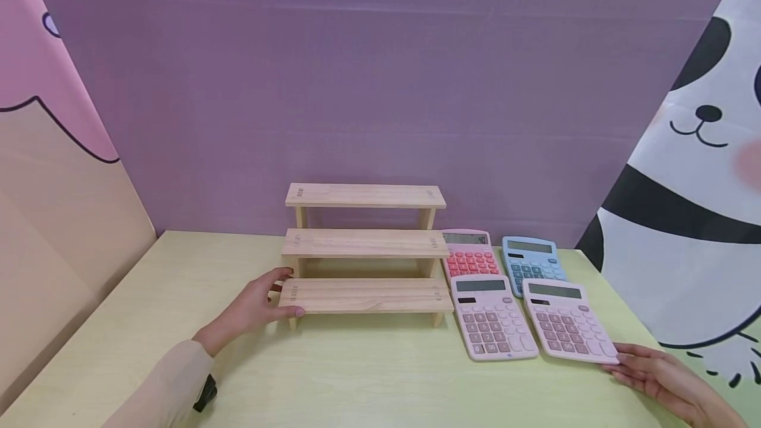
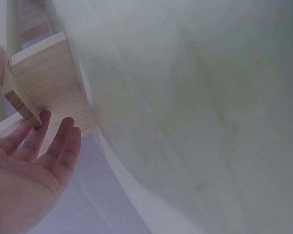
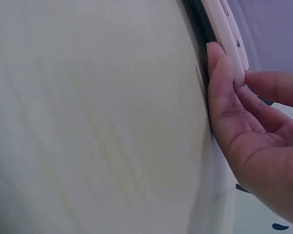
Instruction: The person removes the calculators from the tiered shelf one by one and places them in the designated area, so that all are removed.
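Observation:
A three-tier wooden display stand [image 1: 365, 296] stands at mid-table in the head view. My left hand [image 1: 261, 299] grips the left end of its lowest shelf, thumb at the front edge and fingers toward the back. The left wrist view shows that hand [image 2: 34, 165] with fingertips at the shelf's end [image 2: 22, 105]. On the right, my right hand [image 1: 660, 375] pinches the near right corner of a pale pink calculator [image 1: 565, 325]. In the right wrist view, the fingers of this hand [image 3: 259, 131] lie on both sides of the calculator's edge [image 3: 227, 39].
Beside the held calculator lies another pale pink calculator [image 1: 493, 322], close to the stand. Behind them are a pink calculator with red keys [image 1: 470, 259], partly hidden by the stand, and a blue calculator [image 1: 532, 263]. A purple backdrop [image 1: 380, 84] rises behind the table [image 1: 357, 375].

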### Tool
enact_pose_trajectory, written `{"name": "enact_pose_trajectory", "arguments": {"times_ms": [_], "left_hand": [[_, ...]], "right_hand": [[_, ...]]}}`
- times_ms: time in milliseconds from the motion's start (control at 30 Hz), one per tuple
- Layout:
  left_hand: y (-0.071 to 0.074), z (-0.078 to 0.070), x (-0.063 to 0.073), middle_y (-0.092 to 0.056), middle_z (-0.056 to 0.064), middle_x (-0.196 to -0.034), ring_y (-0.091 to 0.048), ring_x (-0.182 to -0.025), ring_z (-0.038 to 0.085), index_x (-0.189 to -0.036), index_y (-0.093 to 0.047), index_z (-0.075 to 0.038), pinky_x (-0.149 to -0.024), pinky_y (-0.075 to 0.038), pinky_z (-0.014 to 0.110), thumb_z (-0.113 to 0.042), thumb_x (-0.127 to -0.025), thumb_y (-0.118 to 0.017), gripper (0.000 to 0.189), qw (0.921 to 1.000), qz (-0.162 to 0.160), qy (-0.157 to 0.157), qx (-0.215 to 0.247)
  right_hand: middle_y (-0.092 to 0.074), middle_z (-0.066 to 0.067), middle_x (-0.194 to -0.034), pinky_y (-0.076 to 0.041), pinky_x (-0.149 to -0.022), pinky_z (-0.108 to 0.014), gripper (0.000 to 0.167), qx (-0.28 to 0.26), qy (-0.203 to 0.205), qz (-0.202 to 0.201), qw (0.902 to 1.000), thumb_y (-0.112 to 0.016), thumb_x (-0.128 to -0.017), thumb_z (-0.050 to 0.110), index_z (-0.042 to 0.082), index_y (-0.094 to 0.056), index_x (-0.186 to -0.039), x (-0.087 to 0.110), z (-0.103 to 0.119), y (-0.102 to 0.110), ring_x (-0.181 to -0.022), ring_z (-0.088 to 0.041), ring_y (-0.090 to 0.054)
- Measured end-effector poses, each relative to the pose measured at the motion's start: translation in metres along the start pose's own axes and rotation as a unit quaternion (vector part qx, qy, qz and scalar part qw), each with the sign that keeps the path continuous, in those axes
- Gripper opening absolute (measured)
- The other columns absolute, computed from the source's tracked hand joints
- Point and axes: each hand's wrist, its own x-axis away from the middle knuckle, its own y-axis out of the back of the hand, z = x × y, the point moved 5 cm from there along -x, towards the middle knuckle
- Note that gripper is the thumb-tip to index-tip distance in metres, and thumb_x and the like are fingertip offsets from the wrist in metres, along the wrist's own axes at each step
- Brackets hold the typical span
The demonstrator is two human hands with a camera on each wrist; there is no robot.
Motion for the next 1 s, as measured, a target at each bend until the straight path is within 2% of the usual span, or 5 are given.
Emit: {"name": "enact_pose_trajectory", "arguments": {"times_ms": [300,600,800,867,1000], "left_hand": [[0.0002,-0.0003,-0.0004,-0.051,0.015,-0.128,-0.055,-0.106,0.03,-0.134,-0.039,-0.002,-0.084,-0.049,0.046,-0.04,-0.07,-0.077,0.083,1.0,0.0,0.001,-0.003],[0.0008,-0.0021,0.0004,-0.05,0.016,-0.129,-0.055,-0.106,0.03,-0.134,-0.039,-0.002,-0.084,-0.049,0.046,-0.039,-0.07,-0.077,0.083,1.0,-0.001,0.003,-0.004],[0.0012,-0.0035,0.001,-0.051,0.016,-0.128,-0.055,-0.105,0.03,-0.133,-0.04,-0.002,-0.083,-0.049,0.045,-0.038,-0.07,-0.077,0.082,1.0,-0.002,0.006,-0.001],[0.0011,-0.0029,0.0007,-0.051,0.016,-0.127,-0.055,-0.105,0.03,-0.132,-0.04,-0.002,-0.083,-0.05,0.045,-0.038,-0.069,-0.077,0.082,1.0,-0.004,0.004,-0.001],[0.0005,-0.0014,0.0003,-0.051,0.016,-0.127,-0.055,-0.104,0.03,-0.132,-0.04,-0.002,-0.083,-0.05,0.045,-0.038,-0.069,-0.077,0.082,1.0,-0.005,-0.001,-0.003]], "right_hand": [[-0.063,0.005,-0.095,-0.052,-0.086,-0.036,0.028,0.048,0.015,-0.043,0.9978,-0.053,-0.089,0.001,-0.002,-0.056,-0.117,0.0016,0.0041,-0.0032,-0.091,-0.019,-0.065],[-0.065,0.006,-0.094,-0.053,-0.084,-0.035,0.021,0.052,0.017,-0.033,0.9979,-0.05,-0.091,0.002,0.007,-0.061,-0.108,0.0027,0.0043,-0.0049,-0.092,-0.021,-0.066],[-0.064,0.005,-0.094,-0.054,-0.083,-0.036,0.029,0.072,0.019,-0.059,0.9955,-0.051,-0.089,0.0,-0.003,-0.053,-0.118,0.0017,0.0056,-0.0056,-0.09,-0.022,-0.066],[-0.064,0.005,-0.093,-0.054,-0.083,-0.036,0.028,0.074,0.018,-0.064,0.9951,-0.051,-0.089,-0.001,-0.002,-0.054,-0.116,0.0013,0.0059,-0.0059,-0.09,-0.022,-0.066],[-0.064,0.005,-0.093,-0.054,-0.082,-0.035,0.038,0.085,0.024,-0.07,0.9937,-0.052,-0.089,0.001,-0.011,-0.043,-0.125,0.0014,0.006,-0.0073,-0.089,-0.021,-0.066]]}}
